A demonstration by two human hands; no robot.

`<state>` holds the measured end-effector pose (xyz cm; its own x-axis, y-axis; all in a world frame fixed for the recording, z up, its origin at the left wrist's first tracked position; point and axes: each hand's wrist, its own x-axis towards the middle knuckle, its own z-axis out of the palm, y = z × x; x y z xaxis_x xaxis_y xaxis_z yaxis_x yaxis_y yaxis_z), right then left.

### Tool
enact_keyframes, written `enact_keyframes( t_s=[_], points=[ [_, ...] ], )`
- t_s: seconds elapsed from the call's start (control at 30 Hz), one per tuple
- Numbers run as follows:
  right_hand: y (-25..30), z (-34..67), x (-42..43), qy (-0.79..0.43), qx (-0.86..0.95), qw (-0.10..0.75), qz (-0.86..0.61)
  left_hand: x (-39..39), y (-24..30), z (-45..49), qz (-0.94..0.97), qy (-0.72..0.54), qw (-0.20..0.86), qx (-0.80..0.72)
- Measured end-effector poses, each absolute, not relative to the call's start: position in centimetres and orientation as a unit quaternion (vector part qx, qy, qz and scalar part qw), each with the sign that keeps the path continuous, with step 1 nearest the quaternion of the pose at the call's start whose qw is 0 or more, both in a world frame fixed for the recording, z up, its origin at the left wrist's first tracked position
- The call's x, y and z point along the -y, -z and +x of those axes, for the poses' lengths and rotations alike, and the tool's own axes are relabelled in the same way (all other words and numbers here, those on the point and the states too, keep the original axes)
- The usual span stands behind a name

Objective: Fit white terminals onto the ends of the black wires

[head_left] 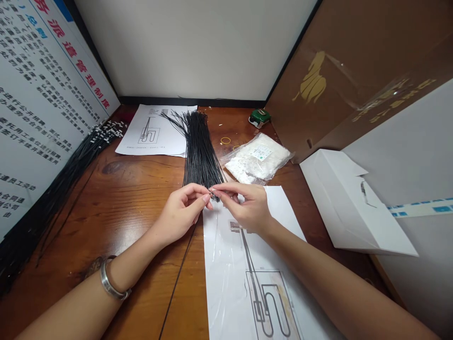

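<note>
A single black wire [181, 274] runs up from the lower edge of the view to my left hand [184, 208], whose thumb and forefinger are pinched on its end. Tip to tip with it, my right hand [246, 203] pinches a tiny white connector [213, 190], mostly covered by the fingers. Just beyond both hands lies a thick bundle of black wires [200, 151]. Under my right hand is a printed sheet with a wiring drawing [226, 274]. A clear bag of small white connectors [260, 158] rests behind that hand.
At the left, many black wires with white ends [102, 134] lean along a printed board [53, 85]. Another drawing sheet [155, 134], a green tape measure [259, 118] and a yellow rubber band [225, 140] lie farther back. A white folded box [354, 208] stands right.
</note>
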<state>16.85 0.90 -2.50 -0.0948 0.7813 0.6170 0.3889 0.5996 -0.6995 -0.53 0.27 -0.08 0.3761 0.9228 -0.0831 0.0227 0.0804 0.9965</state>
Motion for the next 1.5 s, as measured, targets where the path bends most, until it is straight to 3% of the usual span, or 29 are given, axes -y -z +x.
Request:
enact_keyframes(
  t_s=[0.93,1.27,1.5],
  points=[
    [2.16,16.94,-0.83,-0.187,0.746,0.52,-0.371,-0.17,-0.06,-0.48,0.576,-0.377,0.588,-0.424],
    [1.99,17.23,-1.02,-0.325,0.686,0.514,-0.4,0.14,-0.07,-0.43,0.592,-0.384,0.564,-0.429],
    [1.98,17.26,-0.89,-0.297,0.723,0.489,-0.387,0.13,0.12,-0.49,0.616,-0.374,0.541,-0.434]
  ],
)
